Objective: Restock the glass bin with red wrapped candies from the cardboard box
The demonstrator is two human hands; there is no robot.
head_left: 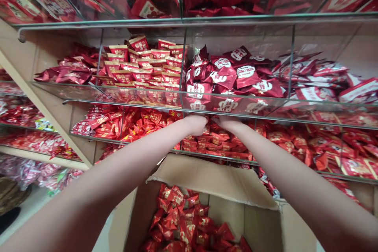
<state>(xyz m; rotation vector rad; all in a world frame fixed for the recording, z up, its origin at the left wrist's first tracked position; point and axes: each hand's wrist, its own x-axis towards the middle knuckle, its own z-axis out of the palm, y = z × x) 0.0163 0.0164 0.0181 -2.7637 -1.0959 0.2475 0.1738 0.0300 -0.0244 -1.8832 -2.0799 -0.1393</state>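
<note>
Both my arms stretch over an open cardboard box into a shelf bin of small red candy packets (pixel 217 141). My left hand (pixel 197 125) is curled at the bin's back, beneath the glass shelf above, its fingertips hidden. Close to its right, my right hand (pixel 226 123) reaches among the same packets, with its fingers out of sight under the shelf edge. Whether either hand holds a packet does not show. Below my arms, the cardboard box (pixel 260 220) contains a heap of shiny red packets (pixel 180 220). Its far flap (pixel 206 175) leans toward the shelf front.
A glass shelf (pixel 236 112) with a raised front edge sits just above my hands. Glass dividers separate gold-edged packets (pixel 144 69) from dark red packets (pixel 221 73). More red packets (pixel 298 145) lie to the right. A wooden side panel (pixel 44 98) slants at left.
</note>
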